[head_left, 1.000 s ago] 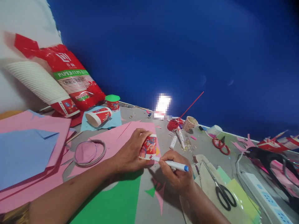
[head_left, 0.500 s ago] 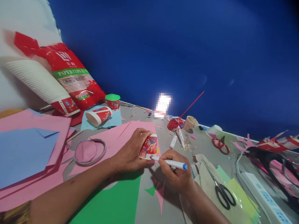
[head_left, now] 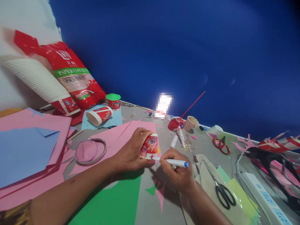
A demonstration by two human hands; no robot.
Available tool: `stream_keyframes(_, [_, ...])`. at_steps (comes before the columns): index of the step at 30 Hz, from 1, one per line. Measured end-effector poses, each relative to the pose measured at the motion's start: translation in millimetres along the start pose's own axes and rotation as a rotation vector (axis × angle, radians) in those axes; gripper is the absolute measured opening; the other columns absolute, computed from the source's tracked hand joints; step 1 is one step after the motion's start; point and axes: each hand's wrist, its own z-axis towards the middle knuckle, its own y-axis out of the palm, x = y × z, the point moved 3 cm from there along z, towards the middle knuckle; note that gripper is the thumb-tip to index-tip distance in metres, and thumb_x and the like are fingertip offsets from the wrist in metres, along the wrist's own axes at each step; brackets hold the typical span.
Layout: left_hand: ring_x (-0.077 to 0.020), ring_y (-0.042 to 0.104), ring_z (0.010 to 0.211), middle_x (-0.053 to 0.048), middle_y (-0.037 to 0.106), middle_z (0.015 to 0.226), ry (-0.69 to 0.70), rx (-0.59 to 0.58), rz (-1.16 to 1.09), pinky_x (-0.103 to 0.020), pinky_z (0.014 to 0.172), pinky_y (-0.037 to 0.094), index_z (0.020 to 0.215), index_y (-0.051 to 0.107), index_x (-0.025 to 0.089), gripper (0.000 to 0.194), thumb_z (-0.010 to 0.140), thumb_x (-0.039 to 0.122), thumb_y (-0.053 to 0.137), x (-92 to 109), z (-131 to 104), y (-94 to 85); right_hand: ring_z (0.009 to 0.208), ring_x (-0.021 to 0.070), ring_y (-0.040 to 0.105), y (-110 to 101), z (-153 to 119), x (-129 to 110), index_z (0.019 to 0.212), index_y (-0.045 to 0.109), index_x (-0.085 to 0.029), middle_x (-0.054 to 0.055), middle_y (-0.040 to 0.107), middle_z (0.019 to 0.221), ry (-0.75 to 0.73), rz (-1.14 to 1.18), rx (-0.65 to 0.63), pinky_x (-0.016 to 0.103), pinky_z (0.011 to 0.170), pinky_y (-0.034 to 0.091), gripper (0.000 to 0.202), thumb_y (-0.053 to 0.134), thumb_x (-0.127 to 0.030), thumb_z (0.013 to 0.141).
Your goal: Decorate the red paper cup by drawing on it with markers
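Works over a grey worktop spread with a green sheet and pink paper. In the left hand, grips a red printed paper cup near the pink paper's right edge, with fingers clamped around its side. In the right hand, pinches a blue-ended white marker, with fingers closed on the barrel. Points its tip at the cup's pale lower band, touching or nearly so. Seems busy with marking; next calls, probably, for a steady cup and light strokes.
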Motion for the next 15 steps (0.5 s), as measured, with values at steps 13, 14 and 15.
stream_keyframes(13, [-0.0366,0.048,0.138,-0.014,0.044,0.143,0.129,0.003,0.111,-0.055,0.116,0.048,0.149,0.036,0.027,0.088,0.077,0.028,0.086,4.1,-3.8,2.2,0.052,0.0119,0.055,7.6,-0.7,8.1,0.073,0.067,-0.02,-0.002,0.064,0.061,0.353,0.117,-0.047,0.022,0.051,0.043,0.02,0.063,-0.028,0.091])
stream_keyframes(14, [-0.0364,0.048,0.137,-0.014,0.044,0.143,0.147,-0.002,0.12,-0.054,0.115,0.049,0.15,0.035,0.028,0.088,0.077,0.028,0.085,5.2,-4.3,2.6,0.051,0.0118,0.054,8.7,-1.2,10.0,0.072,0.066,-0.02,-0.002,0.063,0.059,0.415,0.149,-0.047,0.022,0.05,0.042,0.021,0.064,-0.03,0.09])
stream_keyframes(15, [-0.0361,0.049,0.137,-0.014,0.043,0.144,0.162,-0.004,0.128,-0.054,0.115,0.049,0.15,0.035,0.028,0.087,0.078,0.026,0.084,6.2,-4.6,2.9,0.05,0.0116,0.052,9.6,-1.6,11.8,0.072,0.065,-0.02,-0.002,0.062,0.058,0.468,0.178,-0.046,0.022,0.049,0.04,0.022,0.065,-0.032,0.09])
